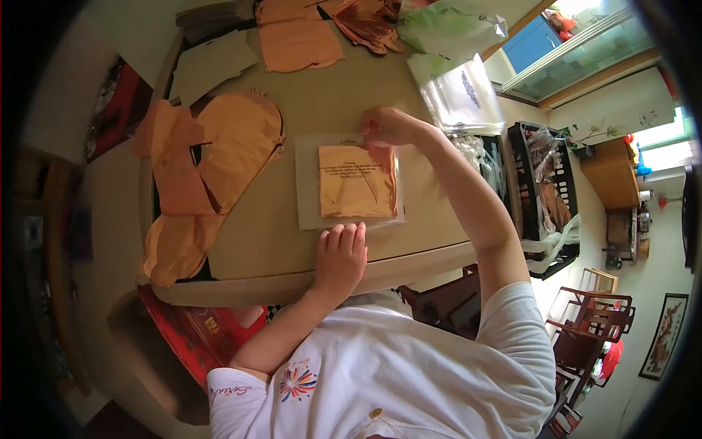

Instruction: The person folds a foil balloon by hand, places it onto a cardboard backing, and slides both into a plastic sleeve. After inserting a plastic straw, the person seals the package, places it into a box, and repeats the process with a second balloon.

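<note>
A clear plastic bag [308, 192] with printed text lies flat on the table in front of me. Inside it is a folded, square packet of rose-gold foil [358, 197], which looks like a flat foil balloon. My left hand [342, 254] rests at the bag's near edge, palm down, fingers lying flat side by side. At the far edge, the fingers of my right hand [390, 127] are curled and pinched together on the bag's top; the exact fingertip contact is partly hidden.
Unfolded rose-gold foil pieces [238, 135] lie at the left, with more foil [300, 40] at the back beside grey sheets [212, 66]. Clear bags [461, 95] and a green-white plastic bag [450, 29] sit back right. A black crate [523, 190] stands beyond the table's right edge.
</note>
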Available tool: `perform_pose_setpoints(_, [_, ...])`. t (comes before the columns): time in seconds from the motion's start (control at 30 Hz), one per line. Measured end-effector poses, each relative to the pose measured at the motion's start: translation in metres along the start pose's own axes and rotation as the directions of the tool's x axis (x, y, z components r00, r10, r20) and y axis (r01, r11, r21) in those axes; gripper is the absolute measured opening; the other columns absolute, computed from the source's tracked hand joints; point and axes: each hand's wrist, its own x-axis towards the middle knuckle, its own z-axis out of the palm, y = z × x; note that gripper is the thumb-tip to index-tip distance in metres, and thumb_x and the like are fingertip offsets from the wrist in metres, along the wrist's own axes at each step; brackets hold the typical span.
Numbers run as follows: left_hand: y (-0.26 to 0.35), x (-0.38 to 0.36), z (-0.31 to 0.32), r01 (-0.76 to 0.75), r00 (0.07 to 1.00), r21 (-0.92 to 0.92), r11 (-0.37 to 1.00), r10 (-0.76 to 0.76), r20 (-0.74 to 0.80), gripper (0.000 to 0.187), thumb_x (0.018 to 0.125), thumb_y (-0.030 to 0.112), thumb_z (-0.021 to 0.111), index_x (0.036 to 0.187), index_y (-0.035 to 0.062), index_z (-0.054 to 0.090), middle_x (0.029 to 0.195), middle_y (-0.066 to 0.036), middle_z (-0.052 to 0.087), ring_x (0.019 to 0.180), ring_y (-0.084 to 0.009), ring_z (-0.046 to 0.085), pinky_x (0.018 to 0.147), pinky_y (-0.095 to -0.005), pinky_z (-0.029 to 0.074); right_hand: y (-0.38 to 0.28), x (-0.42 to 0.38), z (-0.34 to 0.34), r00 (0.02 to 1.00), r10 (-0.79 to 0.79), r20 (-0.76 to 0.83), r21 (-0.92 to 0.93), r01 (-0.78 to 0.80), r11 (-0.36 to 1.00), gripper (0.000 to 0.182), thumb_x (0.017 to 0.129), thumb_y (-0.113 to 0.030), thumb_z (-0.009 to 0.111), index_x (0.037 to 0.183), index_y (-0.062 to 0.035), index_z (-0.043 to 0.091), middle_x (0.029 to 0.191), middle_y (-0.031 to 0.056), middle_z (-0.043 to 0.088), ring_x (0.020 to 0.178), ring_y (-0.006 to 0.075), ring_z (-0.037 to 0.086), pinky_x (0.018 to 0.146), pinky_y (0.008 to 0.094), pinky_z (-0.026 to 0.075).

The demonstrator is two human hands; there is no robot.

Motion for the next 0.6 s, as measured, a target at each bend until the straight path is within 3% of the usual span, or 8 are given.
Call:
perform_pose_setpoints(0.1, [0.000,0.003,0.000,0.003,1.000,-0.016,1.000,-0.004,-0.029,0.051,0.075,0.017,0.071,0.120,0.0066,0.052,0.115,-0.009,0.050,0.110,-0.0270,0.047,0.093,-0.0449,0.038,0.001,-0.001,0.000,0.983,0.119,0.139,0.186,-0.144,0.972,0.024,0.078,-0.019,0.063,0.097,-0.0039,0.065,0.085,0.0114,0.069,0.080,0.0231,0.066,0.071,0.0322,0.051])
perform_pose_setpoints(0.2, [-0.001,0.001,-0.001,-0.019,0.999,-0.005,1.000,0.018,-0.041,0.049,0.073,0.017,0.072,0.117,0.0074,0.052,0.113,-0.008,0.050,0.110,-0.0267,0.047,0.092,-0.0460,0.038,0.002,-0.004,0.002,0.999,-0.023,0.025,0.073,0.021,0.997,0.023,0.073,-0.022,0.062,0.088,-0.0057,0.068,0.082,0.0089,0.069,0.075,0.0225,0.067,0.068,0.0333,0.052])
perform_pose_setpoints(0.3, [-0.002,-0.001,-0.001,-0.032,0.999,-0.002,0.999,0.032,-0.027,0.049,0.073,0.017,0.073,0.117,0.0076,0.052,0.112,-0.008,0.050,0.109,-0.0267,0.047,0.093,-0.0464,0.037,-0.001,-0.006,0.002,0.998,-0.054,0.013,0.064,0.053,0.997,0.021,0.074,-0.023,0.062,0.085,-0.0056,0.067,0.080,0.0087,0.069,0.073,0.0219,0.067,0.067,0.0334,0.052])
perform_pose_setpoints(0.4, [-0.003,-0.006,-0.001,-0.039,0.999,-0.024,0.999,0.039,-0.017,0.051,0.073,0.017,0.073,0.118,0.0076,0.052,0.112,-0.008,0.050,0.108,-0.0269,0.047,0.093,-0.0467,0.037,-0.010,-0.009,-0.008,0.982,0.042,0.186,0.044,-0.051,0.998,0.021,0.081,-0.023,0.060,0.092,-0.0061,0.067,0.081,0.0081,0.068,0.075,0.0192,0.064,0.069,0.0311,0.051])
perform_pose_setpoints(0.6, [-0.002,-0.006,-0.009,-0.038,0.998,-0.007,0.999,0.039,0.044,0.051,0.076,0.017,0.071,0.122,0.0064,0.052,0.113,-0.009,0.051,0.109,-0.0268,0.048,0.096,-0.0468,0.037,-0.018,-0.002,0.002,0.986,-0.138,0.093,0.043,0.134,0.990,0.022,0.084,-0.026,0.060,0.089,-0.0057,0.065,0.081,0.0094,0.066,0.074,0.0189,0.063,0.064,0.0324,0.048])
